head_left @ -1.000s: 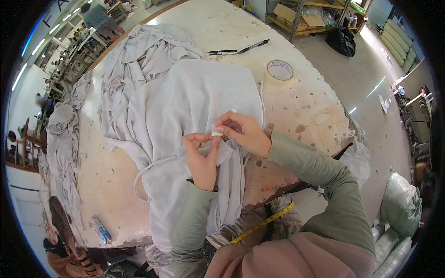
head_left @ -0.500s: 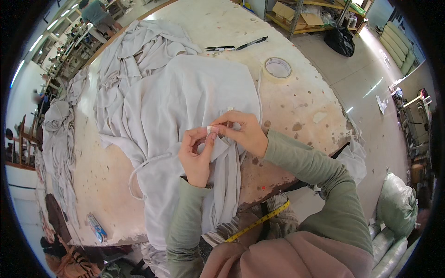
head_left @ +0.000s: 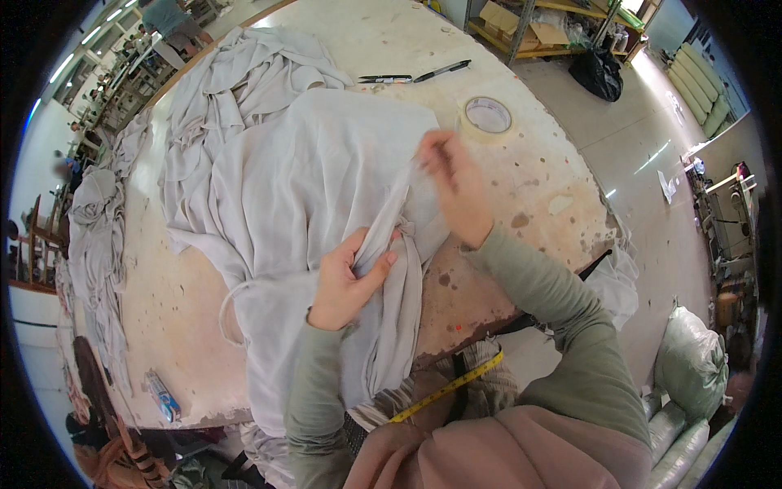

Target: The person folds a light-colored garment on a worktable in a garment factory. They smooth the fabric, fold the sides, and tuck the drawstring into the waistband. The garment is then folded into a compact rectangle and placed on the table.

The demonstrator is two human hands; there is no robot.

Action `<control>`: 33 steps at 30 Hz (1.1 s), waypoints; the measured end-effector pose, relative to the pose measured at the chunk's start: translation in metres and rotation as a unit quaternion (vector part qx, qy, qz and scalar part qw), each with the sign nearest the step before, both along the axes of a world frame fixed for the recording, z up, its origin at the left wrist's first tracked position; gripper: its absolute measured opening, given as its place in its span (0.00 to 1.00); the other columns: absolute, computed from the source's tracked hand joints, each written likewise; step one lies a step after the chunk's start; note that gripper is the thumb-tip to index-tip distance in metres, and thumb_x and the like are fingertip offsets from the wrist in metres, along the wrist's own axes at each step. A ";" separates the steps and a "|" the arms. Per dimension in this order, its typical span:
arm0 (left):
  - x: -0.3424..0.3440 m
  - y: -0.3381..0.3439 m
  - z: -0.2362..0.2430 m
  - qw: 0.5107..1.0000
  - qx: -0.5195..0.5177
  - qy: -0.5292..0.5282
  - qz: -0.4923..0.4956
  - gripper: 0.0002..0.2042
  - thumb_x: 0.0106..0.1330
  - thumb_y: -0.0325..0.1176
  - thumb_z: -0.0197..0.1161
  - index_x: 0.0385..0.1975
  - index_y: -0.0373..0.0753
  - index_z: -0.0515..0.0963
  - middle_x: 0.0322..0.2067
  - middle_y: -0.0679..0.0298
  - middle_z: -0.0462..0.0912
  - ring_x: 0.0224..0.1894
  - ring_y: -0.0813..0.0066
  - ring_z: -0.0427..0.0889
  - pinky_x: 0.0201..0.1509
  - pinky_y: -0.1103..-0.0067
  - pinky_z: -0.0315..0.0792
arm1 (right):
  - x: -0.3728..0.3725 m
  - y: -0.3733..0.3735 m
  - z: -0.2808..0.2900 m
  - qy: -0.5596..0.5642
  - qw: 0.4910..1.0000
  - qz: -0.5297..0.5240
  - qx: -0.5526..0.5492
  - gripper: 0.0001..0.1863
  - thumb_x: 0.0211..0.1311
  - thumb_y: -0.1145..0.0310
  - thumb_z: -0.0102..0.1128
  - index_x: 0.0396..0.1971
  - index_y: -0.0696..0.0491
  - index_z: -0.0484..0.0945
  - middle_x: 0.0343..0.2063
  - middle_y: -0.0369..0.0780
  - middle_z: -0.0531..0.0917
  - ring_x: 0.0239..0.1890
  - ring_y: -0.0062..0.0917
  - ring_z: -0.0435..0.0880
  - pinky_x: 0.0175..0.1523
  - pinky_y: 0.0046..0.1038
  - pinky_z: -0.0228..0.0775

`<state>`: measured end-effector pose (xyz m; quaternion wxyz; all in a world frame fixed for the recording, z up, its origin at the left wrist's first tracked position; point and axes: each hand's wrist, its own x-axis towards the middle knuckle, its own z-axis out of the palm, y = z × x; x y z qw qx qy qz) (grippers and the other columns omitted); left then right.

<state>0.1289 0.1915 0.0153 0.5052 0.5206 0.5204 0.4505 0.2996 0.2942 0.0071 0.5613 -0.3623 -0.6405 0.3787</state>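
A light grey cloth garment lies spread and wrinkled over the table in front of me. My left hand is closed on a bunched fold of it, thumb pressed against the fingers. From that fold, a narrow strip of cloth rises toward my right hand. That hand is lifted over the garment's right edge, its fingers curled but smeared by motion. Whether it grips the cloth's tip cannot be made out. A thin cord loop hangs off the garment's left side.
The stained table carries a tape roll, two pens and a small blue-and-white box. More grey cloth is heaped at the left. A yellow measuring tape crosses my lap. Full sacks stand at the right.
Both hands were together, pinching a small pale piece at the cloth. Now my right hand has moved up and right, away from the left, which grips a fold of the garment.
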 end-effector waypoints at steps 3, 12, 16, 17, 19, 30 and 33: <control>-0.030 0.002 0.009 0.994 -0.055 0.021 -0.095 0.11 0.66 0.30 0.55 0.22 0.35 0.76 0.23 0.64 0.78 0.27 0.78 0.74 0.44 0.81 0.69 | 0.008 0.016 0.004 0.069 0.996 -0.061 -0.011 0.05 0.66 0.73 0.52 0.38 0.57 0.73 0.32 0.33 0.76 0.35 0.15 0.74 0.41 0.18 0.67; -0.030 -0.004 0.002 0.986 0.031 -0.152 0.069 0.07 0.67 0.30 0.53 0.39 0.35 0.75 0.42 0.59 0.79 0.49 0.76 0.75 0.54 0.77 0.68 | -0.008 -0.015 -0.019 -0.141 0.916 0.250 0.279 0.06 0.58 0.79 0.58 0.35 0.54 0.77 0.39 0.40 0.80 0.39 0.20 0.77 0.44 0.22 0.69; -0.030 0.001 -0.001 0.986 -0.089 0.082 -0.112 0.10 0.63 0.29 0.60 0.40 0.32 0.77 0.34 0.68 0.80 0.38 0.83 0.77 0.45 0.86 0.69 | -0.029 -0.034 -0.024 -0.058 0.966 0.238 0.080 0.07 0.64 0.73 0.53 0.41 0.54 0.73 0.35 0.39 0.79 0.36 0.22 0.77 0.42 0.23 0.69; -0.031 0.003 -0.002 0.978 -0.122 0.114 -0.126 0.10 0.62 0.29 0.62 0.40 0.32 0.77 0.32 0.70 0.80 0.36 0.84 0.77 0.44 0.86 0.69 | -0.032 -0.038 -0.026 -0.034 0.959 0.275 -0.053 0.08 0.66 0.70 0.52 0.43 0.54 0.72 0.32 0.39 0.78 0.34 0.23 0.77 0.41 0.24 0.68; -0.032 0.004 -0.005 0.988 -0.111 0.038 -0.099 0.09 0.60 0.30 0.64 0.37 0.32 0.79 0.29 0.72 0.79 0.33 0.86 0.75 0.41 0.86 0.69 | -0.035 -0.041 -0.033 -0.047 0.956 0.274 -0.093 0.08 0.67 0.69 0.50 0.43 0.54 0.69 0.32 0.38 0.76 0.32 0.21 0.75 0.39 0.23 0.67; -0.026 0.003 0.019 0.975 0.027 0.205 0.086 0.10 0.52 0.22 0.66 0.35 0.33 0.78 0.24 0.68 0.78 0.29 0.81 0.75 0.35 0.83 0.69 | -0.041 -0.042 -0.035 0.127 0.925 0.293 -0.208 0.07 0.70 0.65 0.48 0.40 0.53 0.69 0.32 0.28 0.71 0.37 0.11 0.66 0.46 0.16 0.60; -0.008 -0.008 0.013 0.929 0.148 0.289 0.178 0.14 0.51 0.21 0.64 0.39 0.36 0.78 0.29 0.63 0.77 0.30 0.74 0.76 0.35 0.80 0.70 | -0.035 -0.038 -0.035 0.159 0.869 0.345 -0.317 0.09 0.69 0.66 0.49 0.45 0.53 0.70 0.35 0.29 0.74 0.39 0.12 0.70 0.47 0.17 0.61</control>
